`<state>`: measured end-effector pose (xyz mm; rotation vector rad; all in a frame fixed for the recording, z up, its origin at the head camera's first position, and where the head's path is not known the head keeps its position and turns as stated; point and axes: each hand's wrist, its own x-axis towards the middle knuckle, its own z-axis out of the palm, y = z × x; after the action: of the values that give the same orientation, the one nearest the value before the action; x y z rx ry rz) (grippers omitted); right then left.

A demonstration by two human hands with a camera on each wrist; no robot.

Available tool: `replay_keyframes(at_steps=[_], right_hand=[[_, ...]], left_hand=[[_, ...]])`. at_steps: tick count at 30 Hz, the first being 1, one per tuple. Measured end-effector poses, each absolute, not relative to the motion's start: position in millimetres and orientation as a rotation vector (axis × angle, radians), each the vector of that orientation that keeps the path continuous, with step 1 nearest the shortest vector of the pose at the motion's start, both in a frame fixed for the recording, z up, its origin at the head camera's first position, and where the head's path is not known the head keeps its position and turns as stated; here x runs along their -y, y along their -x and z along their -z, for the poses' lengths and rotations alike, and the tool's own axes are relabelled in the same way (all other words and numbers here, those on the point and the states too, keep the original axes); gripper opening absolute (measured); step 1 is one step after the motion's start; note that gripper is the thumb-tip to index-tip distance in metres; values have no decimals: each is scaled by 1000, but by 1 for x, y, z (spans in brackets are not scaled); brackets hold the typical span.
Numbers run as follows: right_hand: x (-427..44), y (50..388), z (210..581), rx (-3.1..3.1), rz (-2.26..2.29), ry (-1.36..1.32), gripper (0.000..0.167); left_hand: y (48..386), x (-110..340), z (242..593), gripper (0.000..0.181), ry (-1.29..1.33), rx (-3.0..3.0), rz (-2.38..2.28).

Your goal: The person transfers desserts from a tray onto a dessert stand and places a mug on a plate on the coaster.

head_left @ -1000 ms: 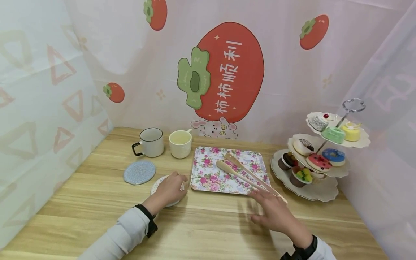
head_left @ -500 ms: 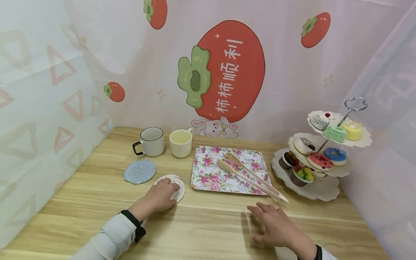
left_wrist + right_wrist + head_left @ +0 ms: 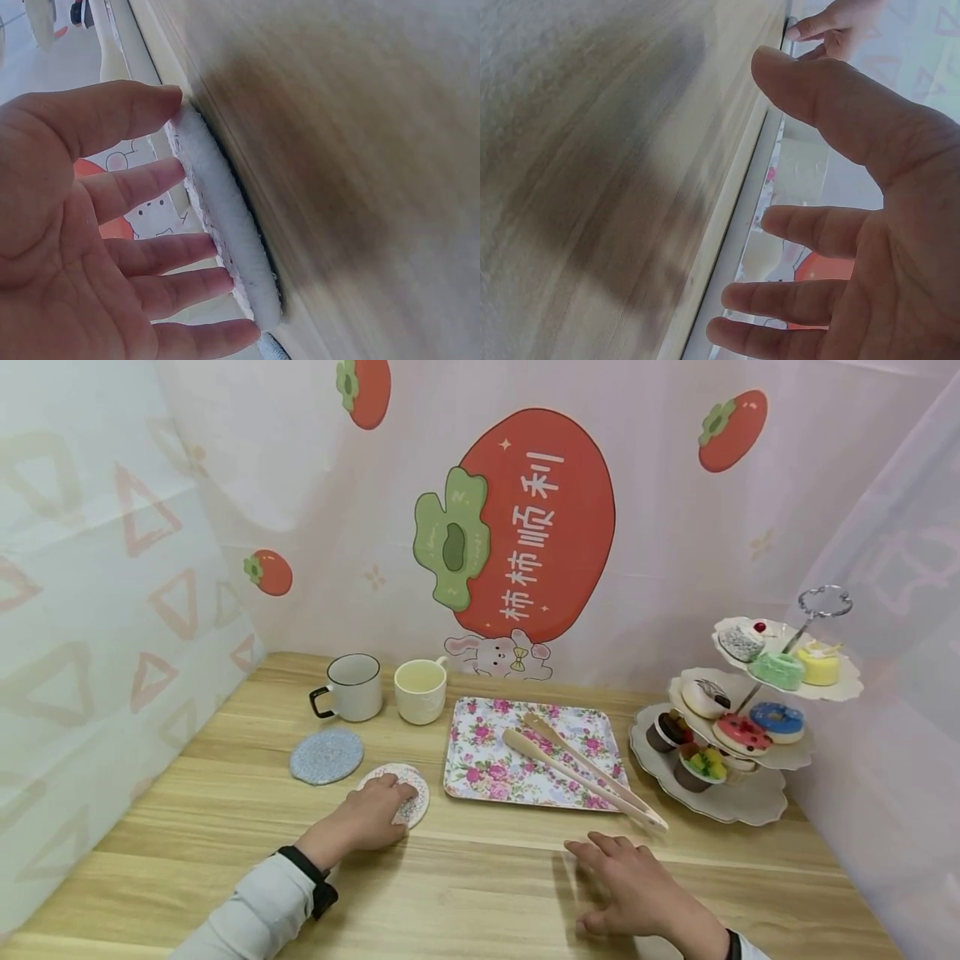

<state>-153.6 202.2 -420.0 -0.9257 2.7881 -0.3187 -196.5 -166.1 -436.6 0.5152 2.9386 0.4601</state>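
Touching: our left grip [image 3: 366, 816], fingers straight, tips on the patterned coaster [image 3: 416, 807]; nothing clenched.
Patterned coaster: on desk [image 3: 480, 885], between blue-grey coaster [image 3: 327, 756] and floral tray [image 3: 480, 752].
Coaster feel: likely light, soft, unbreakable; we'd pinch opposite edges.
Right grip [image 3: 630, 887]: released, spread above desk.

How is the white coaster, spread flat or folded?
Spread flat. In the head view, the white coaster shows a rounded, patterned face; the left wrist view shows one long edge, with no visible fold.
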Motion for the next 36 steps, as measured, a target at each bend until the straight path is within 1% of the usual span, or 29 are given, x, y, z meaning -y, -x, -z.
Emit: replay_keyframes(at_steps=[22,32,36], right_hand=[[-205,158,419,-2772,382,953,79],[-204,156,420,-2773,391,945,80],[-204,156,419,-2785,383,953,79]], left_hand=[[191,165,435,44,-604,-2926,-501],[179,153,434,43,-784,-2882,-491],[176,147,432,44,-814,-2847,-495]])
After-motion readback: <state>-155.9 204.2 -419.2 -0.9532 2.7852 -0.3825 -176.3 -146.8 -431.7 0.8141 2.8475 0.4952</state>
